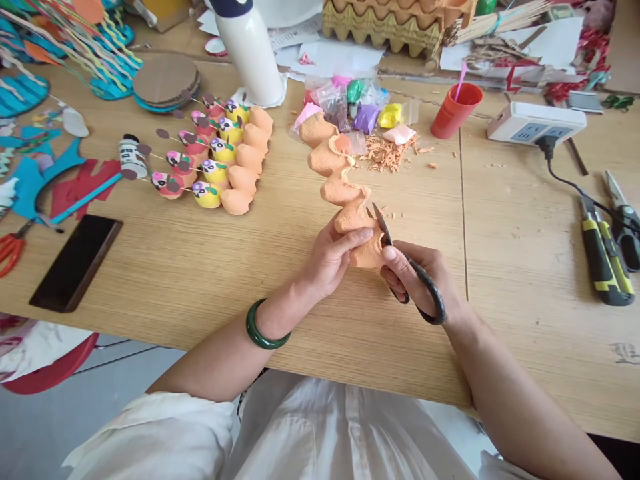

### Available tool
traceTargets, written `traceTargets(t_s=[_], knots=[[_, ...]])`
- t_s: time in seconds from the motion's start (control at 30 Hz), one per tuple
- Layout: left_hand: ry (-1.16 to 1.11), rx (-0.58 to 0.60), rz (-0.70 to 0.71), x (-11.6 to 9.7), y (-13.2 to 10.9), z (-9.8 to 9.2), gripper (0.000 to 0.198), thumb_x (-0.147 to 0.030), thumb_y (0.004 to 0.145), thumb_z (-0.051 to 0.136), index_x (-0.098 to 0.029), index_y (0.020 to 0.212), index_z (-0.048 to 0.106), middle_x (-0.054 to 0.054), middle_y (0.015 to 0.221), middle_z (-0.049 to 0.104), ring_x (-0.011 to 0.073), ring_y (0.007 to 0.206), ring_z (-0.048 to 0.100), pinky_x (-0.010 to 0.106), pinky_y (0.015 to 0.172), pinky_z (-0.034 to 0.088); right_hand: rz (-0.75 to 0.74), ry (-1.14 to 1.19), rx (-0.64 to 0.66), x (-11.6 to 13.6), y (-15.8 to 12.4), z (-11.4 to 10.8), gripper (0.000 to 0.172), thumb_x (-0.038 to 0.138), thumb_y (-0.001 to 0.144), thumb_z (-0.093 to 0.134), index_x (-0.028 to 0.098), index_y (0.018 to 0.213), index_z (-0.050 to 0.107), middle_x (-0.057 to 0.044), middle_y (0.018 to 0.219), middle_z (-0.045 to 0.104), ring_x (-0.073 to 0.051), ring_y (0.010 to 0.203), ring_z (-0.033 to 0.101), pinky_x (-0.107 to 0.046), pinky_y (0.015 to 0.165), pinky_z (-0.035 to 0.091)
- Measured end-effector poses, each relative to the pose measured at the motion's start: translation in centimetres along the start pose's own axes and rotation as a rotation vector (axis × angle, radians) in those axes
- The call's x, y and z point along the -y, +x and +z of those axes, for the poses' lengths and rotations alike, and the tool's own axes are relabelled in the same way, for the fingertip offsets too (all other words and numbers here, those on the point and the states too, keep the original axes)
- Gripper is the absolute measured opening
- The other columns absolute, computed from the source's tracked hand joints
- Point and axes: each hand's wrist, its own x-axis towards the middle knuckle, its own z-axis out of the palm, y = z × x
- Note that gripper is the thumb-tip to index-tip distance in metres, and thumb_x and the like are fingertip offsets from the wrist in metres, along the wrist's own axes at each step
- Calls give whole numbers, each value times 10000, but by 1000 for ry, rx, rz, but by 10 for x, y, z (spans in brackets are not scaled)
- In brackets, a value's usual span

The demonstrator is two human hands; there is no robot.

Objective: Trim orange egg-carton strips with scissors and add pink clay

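Observation:
My left hand [334, 257] grips the near end of an orange egg-carton strip [340, 190], its thumb lying across the last cups. The strip runs away from me in a row of several joined cups with ragged cut edges. In my right hand [417, 273] is a pair of black-handled scissors [434, 303], thumb and fingers in the loops. Their blades are parted slightly and meet the right rim of the strip near my left thumb. Orange cut scraps [387, 155] lie in a heap beyond the strip.
Decorated egg-carton cups [215, 172] stand in rows at left, near a phone [77, 263]. A white bottle [253, 60], bagged coloured clay [367, 117], a red cup [455, 110] and stacked egg trays [385, 30] are behind. At right lie a power strip [535, 125] and a yellow-black tool [603, 257].

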Motion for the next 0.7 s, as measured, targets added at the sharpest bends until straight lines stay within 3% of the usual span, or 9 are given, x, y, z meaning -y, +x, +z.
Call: traceTargets(t_s=[0.13,0.3,0.37,0.5,0.6,0.7], knots=[[14,-23,40,1,-1,0,551,-262,745,833,-251,1266,654,33,1263,746,253,1268,660,414,1132,488,185,267,107,3,3,-1,612,780,886,590,224,680,440,45,570,402,-87,427,378,-247,381,333],[56,4,78,1,0,-3,533,-281,765,848,-256,1268,674,25,1232,756,229,1197,692,385,1108,501,309,498,231,2,8,-3,626,841,860,544,231,746,461,67,562,364,-79,429,287,-226,345,291],[61,6,57,-1,0,-4,557,-288,760,851,-260,1285,668,23,1229,756,230,1211,688,381,1104,499,267,447,219,2,7,-3,623,828,868,552,229,725,457,58,570,382,-85,442,321,-238,367,320],[11,6,25,-5,0,-2,555,-277,759,848,-286,1286,676,-13,1159,775,184,1134,709,330,1047,519,62,159,75,2,2,-1,558,739,879,648,210,752,528,31,633,454,-115,541,457,-273,491,414],[-18,1,-29,-5,1,-2,398,-294,749,842,-245,1129,731,-12,1025,792,175,994,732,316,965,546,-9,49,67,3,1,0,564,745,873,652,211,746,523,32,631,458,-121,562,448,-285,516,387],[-7,-1,-63,-2,0,-3,333,-320,740,836,-212,1040,742,10,1004,792,201,987,735,329,943,551,-41,1,39,4,2,1,577,744,874,652,213,706,499,40,607,444,-111,543,413,-287,505,330]])
